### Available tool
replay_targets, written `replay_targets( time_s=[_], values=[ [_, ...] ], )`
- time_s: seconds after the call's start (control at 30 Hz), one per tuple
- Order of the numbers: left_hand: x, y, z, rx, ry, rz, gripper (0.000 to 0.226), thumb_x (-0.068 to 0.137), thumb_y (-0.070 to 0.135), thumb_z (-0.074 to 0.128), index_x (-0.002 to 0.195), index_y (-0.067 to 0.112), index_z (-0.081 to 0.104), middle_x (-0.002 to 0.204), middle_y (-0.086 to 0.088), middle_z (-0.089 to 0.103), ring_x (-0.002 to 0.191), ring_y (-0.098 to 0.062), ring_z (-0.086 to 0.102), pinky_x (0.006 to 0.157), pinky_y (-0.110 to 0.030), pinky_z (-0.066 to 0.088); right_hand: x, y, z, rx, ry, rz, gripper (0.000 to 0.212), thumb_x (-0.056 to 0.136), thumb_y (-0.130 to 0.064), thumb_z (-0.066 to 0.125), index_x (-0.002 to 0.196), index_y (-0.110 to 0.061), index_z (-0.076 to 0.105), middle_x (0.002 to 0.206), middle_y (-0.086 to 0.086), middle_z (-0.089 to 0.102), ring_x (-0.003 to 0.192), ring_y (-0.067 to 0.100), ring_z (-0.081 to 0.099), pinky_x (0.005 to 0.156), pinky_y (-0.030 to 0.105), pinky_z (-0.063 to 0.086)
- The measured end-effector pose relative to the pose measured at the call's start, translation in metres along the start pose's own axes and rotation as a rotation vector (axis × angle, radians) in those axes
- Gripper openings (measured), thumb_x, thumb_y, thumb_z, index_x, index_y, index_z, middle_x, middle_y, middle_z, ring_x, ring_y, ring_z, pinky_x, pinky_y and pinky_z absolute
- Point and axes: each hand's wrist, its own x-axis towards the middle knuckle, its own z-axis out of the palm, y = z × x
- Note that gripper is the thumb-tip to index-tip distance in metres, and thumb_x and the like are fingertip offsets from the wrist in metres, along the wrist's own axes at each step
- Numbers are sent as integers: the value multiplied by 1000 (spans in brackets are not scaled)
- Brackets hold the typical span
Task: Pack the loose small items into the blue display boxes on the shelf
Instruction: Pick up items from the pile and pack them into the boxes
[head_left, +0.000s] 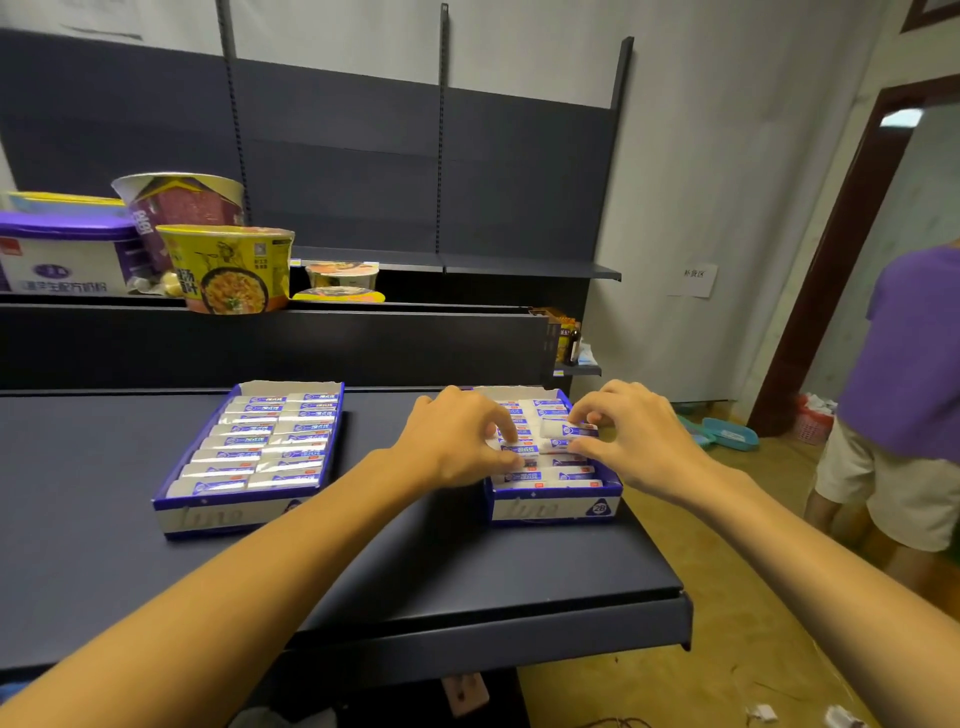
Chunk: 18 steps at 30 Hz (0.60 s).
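Note:
Two blue display boxes stand on the dark shelf (104, 519). The left box (228, 512) is filled with two rows of white erasers in blue sleeves (244, 441). The right box (553, 506) sits near the shelf's right end and also holds several erasers. Both hands are over the right box. My left hand (457, 441) pinches an eraser (519, 449) in the box's left column. My right hand (634, 441) pinches another eraser (569, 430), which lies slightly raised above its neighbours in the right column. The hands hide much of that box's contents.
On the raised shelf behind stand instant-noodle bowls (228, 270) and a purple-lidded tub (67, 254). The shelf's right edge (680, 592) drops to a tan floor. A person in a purple shirt (904, 364) stands at the right by a doorway; a teal tray (727, 434) lies on the floor.

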Motion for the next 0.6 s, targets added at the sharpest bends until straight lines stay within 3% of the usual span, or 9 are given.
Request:
replay_targets(
  time_s=[0.23,0.6],
  values=[
    [-1,-1,0,-6,-16,-21,38,81,49,67,111,27,65,121,2,62,111,-17,53,93,-41,48,-1,-5,2,-40,-50,-36,33,84,-43,68,111,-27,61,118,-5,59,106,10,48,87,30,38],
    [-10,5,5,0,140,-43,35,84,46,64,111,24,65,121,3,62,112,-14,51,93,-35,44,-1,-2,-3,-113,-139,-77,34,84,-43,68,113,-27,62,123,-4,58,111,14,49,93,36,40]
  ],
)
